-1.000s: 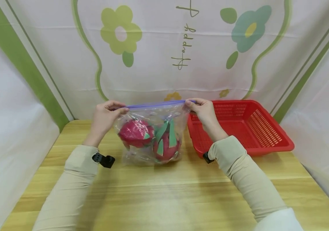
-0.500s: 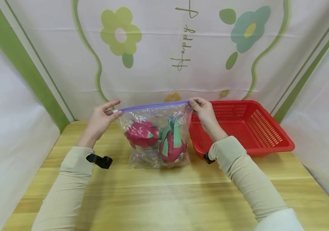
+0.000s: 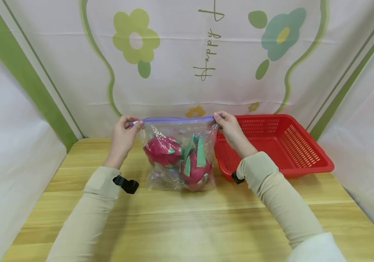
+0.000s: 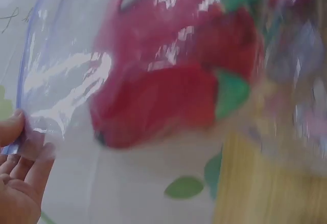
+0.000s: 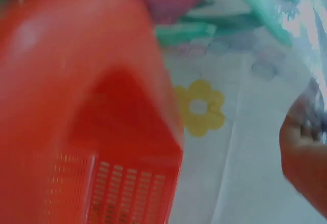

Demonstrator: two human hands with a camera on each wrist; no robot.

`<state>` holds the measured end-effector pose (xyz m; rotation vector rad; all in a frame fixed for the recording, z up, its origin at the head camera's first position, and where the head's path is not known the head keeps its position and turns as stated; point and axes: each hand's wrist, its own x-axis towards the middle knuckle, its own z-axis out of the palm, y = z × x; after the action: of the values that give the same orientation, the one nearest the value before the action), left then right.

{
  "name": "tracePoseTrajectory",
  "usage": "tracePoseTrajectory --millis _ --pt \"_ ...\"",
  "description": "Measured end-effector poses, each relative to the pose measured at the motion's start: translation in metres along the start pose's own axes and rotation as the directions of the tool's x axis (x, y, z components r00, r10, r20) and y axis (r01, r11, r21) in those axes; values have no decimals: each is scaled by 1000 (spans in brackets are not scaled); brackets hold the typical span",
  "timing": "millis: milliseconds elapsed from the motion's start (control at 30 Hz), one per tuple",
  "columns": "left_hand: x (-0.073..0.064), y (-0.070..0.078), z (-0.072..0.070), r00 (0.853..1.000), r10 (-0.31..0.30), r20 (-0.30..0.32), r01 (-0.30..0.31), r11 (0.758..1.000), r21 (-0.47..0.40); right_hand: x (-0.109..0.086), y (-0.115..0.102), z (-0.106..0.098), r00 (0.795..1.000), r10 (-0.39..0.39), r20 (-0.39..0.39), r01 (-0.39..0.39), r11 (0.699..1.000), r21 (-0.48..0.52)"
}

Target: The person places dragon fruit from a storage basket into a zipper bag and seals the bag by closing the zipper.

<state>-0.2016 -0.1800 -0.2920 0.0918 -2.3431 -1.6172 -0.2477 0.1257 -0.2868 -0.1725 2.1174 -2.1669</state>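
A clear zip bag (image 3: 165,178) with a purple zip strip stands upright on the table, two dragon fruits inside. One pink dragon fruit (image 3: 162,151) lies in the left half; the other dragon fruit (image 3: 196,169), with long green leaf tips, is in the right half. My left hand (image 3: 122,138) pinches the strip's left end between thumb and fingers, near a small white piece. At the opposite top corner my right hand (image 3: 234,133) pinches the strip. In the left wrist view, the left thumb (image 4: 11,128) presses on the purple edge.
Right behind my right hand is a red plastic basket (image 3: 304,169) with slotted walls, close beside the bag. A printed white cloth (image 3: 173,83) hangs behind the wooden table (image 3: 180,225), and white cloth sides stand left and right.
My left hand first slid left, its index finger lifting off the strip, then came back right and pinches it again. The bag shifted slightly right. My right hand has barely moved.
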Motion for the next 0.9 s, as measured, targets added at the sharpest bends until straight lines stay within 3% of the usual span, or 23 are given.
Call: tracePoseTrajectory --millis 33,67,167,233,333,467,633,700,767,900 --pt "1 1 3 998 -64 -18 61 990 -126 1 -1 -1 1000 7 18 -7 1000 -19" --pt "1 2 5 993 -111 -27 101 963 -248 2 -2 -1 999 17 39 -15 999 -51" --pt "2 5 11 985 -169 -16 137 847 -514 6 -6 -3 996 44 80 -30 986 -164" --pt "2 6 14 987 -161 6 131 783 -608 9 -9 -4 995 51 88 -26 966 -256" --pt "2 8 16 992 -122 39 119 756 -644 11 -15 -5 997 33 76 -4 935 -353" --pt "2 11 17 995 -59 78 95 763 -639 11 -22 -4 999 -45 22 50 861 -505" --pt "2 16 18 993 -12 114 78 798 -597 9 -32 13 985 -167 31 139 689 -711" --pt "2 18 19 992 1 128 72 820 -568 7 -38 23 980 -180 79 179 657 -733" --pt "1 20 20 989 22 147 62 836 -545 5 -43 33 973 -184 141 228 658 -718" --pt "-1 23 21 980 66 187 39 860 -508 2 -50 52 941 -180 285 324 714 -620"
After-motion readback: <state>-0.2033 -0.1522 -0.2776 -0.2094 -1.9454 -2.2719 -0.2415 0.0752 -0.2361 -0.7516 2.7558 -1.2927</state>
